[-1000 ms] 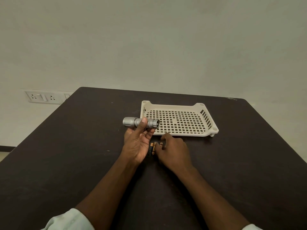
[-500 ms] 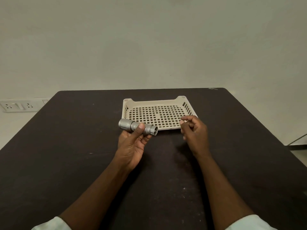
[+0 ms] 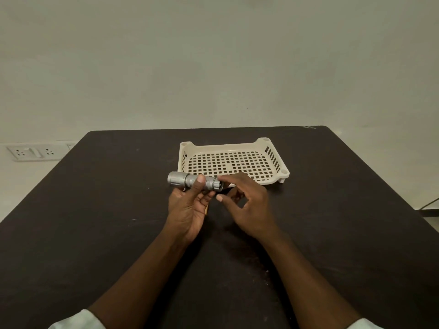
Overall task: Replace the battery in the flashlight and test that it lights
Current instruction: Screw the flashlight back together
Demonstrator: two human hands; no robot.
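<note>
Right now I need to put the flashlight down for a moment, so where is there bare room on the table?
The table is bare to the left of the left hand, out to its edge, and to the right of the right hand, below the basket. The basket floor is bare too. It is crowded only between the hands, around the flashlight.

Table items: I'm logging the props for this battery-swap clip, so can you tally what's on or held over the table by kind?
Silver flashlight, gripped by the left hand: 1
Cream perforated tray: 1
Small orange-tipped item peeking from behind the left hand, too hidden to identify: 1
Total: 3
The right hand has its fingertips at the flashlight's open end.
</note>
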